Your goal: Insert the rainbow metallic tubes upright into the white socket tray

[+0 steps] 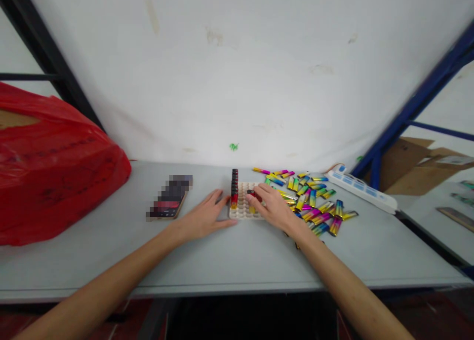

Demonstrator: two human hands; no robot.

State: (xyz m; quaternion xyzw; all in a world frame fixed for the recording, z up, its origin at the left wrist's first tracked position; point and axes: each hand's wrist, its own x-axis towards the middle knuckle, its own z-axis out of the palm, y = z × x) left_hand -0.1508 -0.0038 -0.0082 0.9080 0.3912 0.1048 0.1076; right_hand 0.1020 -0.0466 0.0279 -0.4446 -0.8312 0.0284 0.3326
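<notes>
A white tray with rows of holes (pixel 243 214) lies on the grey table in front of me. Along its left edge, a row of upright, lighter-like pieces (pixel 234 200) shows dark tops and red-to-yellow bodies. My left hand (pixel 202 216) rests at the tray's left side, fingers apart and holding nothing. Above the tray's middle, my right hand (pixel 272 207) pinches a similar red-and-yellow piece (pixel 252 208) between thumb and fingers. It stands upright; whether its lower end sits in a hole I cannot tell. My right hand covers the tray's right part.
Many shiny multicoloured lighter-like pieces (pixel 321 216) lie scattered to the tray's right. A white power strip (pixel 363 188) is beyond them. On the left are a phone (pixel 172 199) and a big red plastic bag (pixel 55 172). A white wall (pixel 237 83) closes off the back.
</notes>
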